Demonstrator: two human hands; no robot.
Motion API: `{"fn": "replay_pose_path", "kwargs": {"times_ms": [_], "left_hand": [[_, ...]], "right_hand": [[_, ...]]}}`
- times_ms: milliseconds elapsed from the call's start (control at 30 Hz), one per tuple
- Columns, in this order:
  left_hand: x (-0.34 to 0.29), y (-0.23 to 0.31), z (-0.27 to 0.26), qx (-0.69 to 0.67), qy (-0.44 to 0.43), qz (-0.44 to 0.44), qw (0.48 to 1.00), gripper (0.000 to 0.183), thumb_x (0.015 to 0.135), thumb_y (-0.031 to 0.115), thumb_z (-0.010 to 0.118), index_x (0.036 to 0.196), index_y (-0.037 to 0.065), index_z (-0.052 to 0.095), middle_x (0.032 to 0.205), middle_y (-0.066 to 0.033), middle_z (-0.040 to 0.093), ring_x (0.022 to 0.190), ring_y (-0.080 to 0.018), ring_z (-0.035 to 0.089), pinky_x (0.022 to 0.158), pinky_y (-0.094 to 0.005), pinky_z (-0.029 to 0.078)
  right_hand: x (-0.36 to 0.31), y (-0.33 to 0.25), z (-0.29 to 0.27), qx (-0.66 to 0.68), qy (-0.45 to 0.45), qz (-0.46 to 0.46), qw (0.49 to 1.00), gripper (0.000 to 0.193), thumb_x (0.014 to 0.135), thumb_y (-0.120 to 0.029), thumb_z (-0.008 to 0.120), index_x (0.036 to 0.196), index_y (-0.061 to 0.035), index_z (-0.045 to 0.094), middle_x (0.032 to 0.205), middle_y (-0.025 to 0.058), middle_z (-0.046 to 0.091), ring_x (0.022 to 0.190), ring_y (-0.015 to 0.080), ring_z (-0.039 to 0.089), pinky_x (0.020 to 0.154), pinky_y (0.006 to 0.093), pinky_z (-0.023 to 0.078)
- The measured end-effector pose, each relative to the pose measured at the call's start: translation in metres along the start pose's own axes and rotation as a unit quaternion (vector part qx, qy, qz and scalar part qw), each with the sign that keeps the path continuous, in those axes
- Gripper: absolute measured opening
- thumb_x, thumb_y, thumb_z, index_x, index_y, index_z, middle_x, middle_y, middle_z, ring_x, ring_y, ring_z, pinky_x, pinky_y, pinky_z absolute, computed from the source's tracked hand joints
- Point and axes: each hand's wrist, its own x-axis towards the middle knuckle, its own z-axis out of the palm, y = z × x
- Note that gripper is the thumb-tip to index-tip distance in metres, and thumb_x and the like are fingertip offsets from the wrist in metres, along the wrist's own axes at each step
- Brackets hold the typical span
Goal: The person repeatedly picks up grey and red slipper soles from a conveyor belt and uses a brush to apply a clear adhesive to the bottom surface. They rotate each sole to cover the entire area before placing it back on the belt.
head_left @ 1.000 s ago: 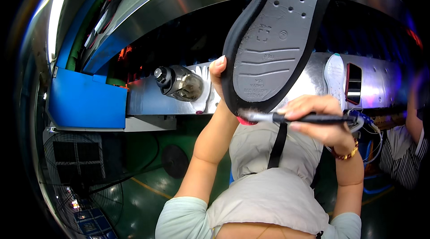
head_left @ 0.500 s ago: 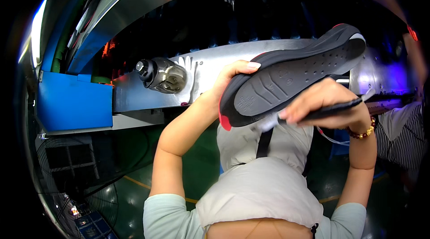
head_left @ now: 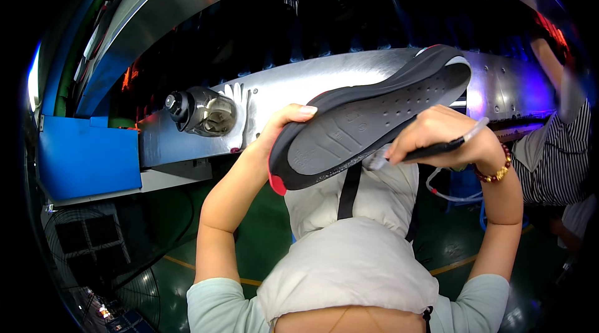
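Note:
A black shoe sole with a grey inner face (head_left: 337, 136) is held up at a slant in front of me, its red-tipped end at the lower left. My left hand (head_left: 279, 126) grips that end, thumb over the far rim. In my right hand (head_left: 437, 136) is a black-handled brush (head_left: 437, 149), with a clear tube (head_left: 477, 128) at its back end. The pale brush head (head_left: 376, 159) is at the sole's near rim, about mid-length. Speckled wet-looking marks show along this rim, between the brush and the red end.
A dark clear bottle (head_left: 209, 112) and a white glove (head_left: 239, 108) lie on the metal ledge (head_left: 274, 86) at left. Dark machinery lies beyond. A blue box (head_left: 87, 155) stands far left. Another person in a striped garment (head_left: 555, 146) is at right.
The brush has shifted along the sole's near rim, away from the red end. The whole view has swung slightly right. My left hand keeps its grip on the sole.

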Motion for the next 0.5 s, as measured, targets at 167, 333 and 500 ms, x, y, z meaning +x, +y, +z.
{"fn": "replay_pose_path", "kwargs": {"times_ms": [167, 333, 500], "left_hand": [[0.003, -0.004, -0.004, -0.086, -0.023, 0.009, 0.996, 0.052, 0.068, 0.033, 0.056, 0.107, -0.001, 0.053, 0.097, -0.0159, 0.059, 0.08, -0.0233, 0.059, 0.073, -0.0308, 0.048], [0.002, 0.007, -0.033, -0.03, -0.007, 0.016, 0.999, 0.053, 0.071, 0.036, 0.055, 0.112, 0.002, 0.051, 0.106, -0.0133, 0.056, 0.091, -0.0237, 0.056, 0.08, -0.0322, 0.045], [0.004, 0.036, -0.065, -0.021, -0.059, 0.047, 0.997, 0.053, 0.076, 0.04, 0.052, 0.115, 0.004, 0.049, 0.111, -0.0099, 0.054, 0.098, -0.0235, 0.052, 0.085, -0.0332, 0.042]], "right_hand": [[-0.002, 0.022, -0.003, 0.149, 0.16, 0.001, 0.976, 0.014, 0.068, 0.004, 0.064, 0.08, -0.0003, 0.063, 0.086, 0.0122, 0.064, 0.086, 0.0226, 0.062, 0.076, 0.0306, 0.05], [-0.009, 0.018, 0.007, 0.101, 0.086, -0.048, 0.99, 0.017, 0.066, 0.001, 0.067, 0.082, -0.0011, 0.063, 0.088, 0.0115, 0.064, 0.082, 0.0217, 0.063, 0.071, 0.0273, 0.05], [-0.021, -0.046, -0.011, 0.133, 0.238, -0.096, 0.957, 0.018, 0.063, 0.001, 0.069, 0.081, -0.0003, 0.064, 0.087, 0.0147, 0.064, 0.08, 0.0228, 0.064, 0.072, 0.0272, 0.05]]}}
